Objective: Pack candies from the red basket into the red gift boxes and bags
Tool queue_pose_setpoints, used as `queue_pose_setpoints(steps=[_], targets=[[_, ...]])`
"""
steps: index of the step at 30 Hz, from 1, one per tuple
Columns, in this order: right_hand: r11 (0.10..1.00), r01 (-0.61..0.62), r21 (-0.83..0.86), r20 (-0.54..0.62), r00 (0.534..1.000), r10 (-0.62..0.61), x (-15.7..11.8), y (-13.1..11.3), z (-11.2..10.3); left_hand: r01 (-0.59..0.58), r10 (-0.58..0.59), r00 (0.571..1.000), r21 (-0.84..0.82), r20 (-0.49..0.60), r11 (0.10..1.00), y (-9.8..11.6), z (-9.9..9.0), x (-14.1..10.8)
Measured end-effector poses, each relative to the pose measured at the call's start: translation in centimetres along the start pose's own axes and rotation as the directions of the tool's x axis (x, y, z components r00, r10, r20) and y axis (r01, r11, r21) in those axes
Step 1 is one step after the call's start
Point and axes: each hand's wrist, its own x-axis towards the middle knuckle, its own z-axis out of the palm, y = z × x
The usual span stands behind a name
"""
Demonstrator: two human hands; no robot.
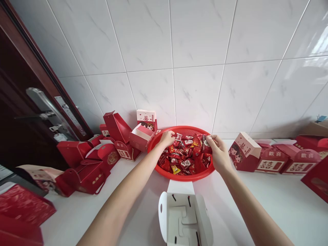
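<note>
A red plastic basket (184, 177) full of red-wrapped candies (186, 164) stands against the tiled wall. My left hand (167, 138) is over the basket's back left part, its fingers curled together; what they hold, if anything, is hidden. At the right rim, my right hand (219, 153) pinches a dark red candy packet (205, 144) with pale lettering between thumb and fingers. In front of the basket sits an open box (164, 218), white inside, its flaps raised and its folded bottom showing.
Several red gift boxes (88, 174) crowd the left side beside a dark door with a metal handle (48, 106). More red and pink boxes (271, 159) line the wall at right. A large red box (317, 179) reaches in from the right edge.
</note>
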Motion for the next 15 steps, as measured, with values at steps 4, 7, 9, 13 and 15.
queue_pose_setpoints(steps=[4, 7, 9, 13, 15], targets=[[1.0, 0.01, -0.015, -0.014, 1.0, -0.011, 0.06, 0.17, -0.02, 0.021, -0.021, 1.0, 0.024, 0.014, 1.0, -0.65, 0.1, 0.57], [1.0, 0.016, -0.014, -0.004, 1.0, -0.016, -0.02, 0.09, 0.05, 0.022, -0.023, 0.999, 0.015, 0.032, 1.0, -0.86, -0.06, 0.8], [1.0, 0.012, -0.007, 0.007, 1.0, -0.012, -0.13, -0.02, 0.1, 0.011, -0.01, 0.998, -0.007, 0.056, 1.0, -0.74, -0.13, 0.81], [1.0, 0.009, 0.002, 0.031, 0.999, -0.009, -0.17, -0.03, 0.12, -0.034, 0.044, 0.991, -0.078, 0.126, 0.996, -0.26, -0.17, 0.48], [1.0, 0.02, -0.01, 0.033, 0.999, -0.019, -0.07, 0.09, 0.08, -0.058, 0.074, 0.986, -0.112, 0.15, 0.992, -0.2, -0.21, 0.23]])
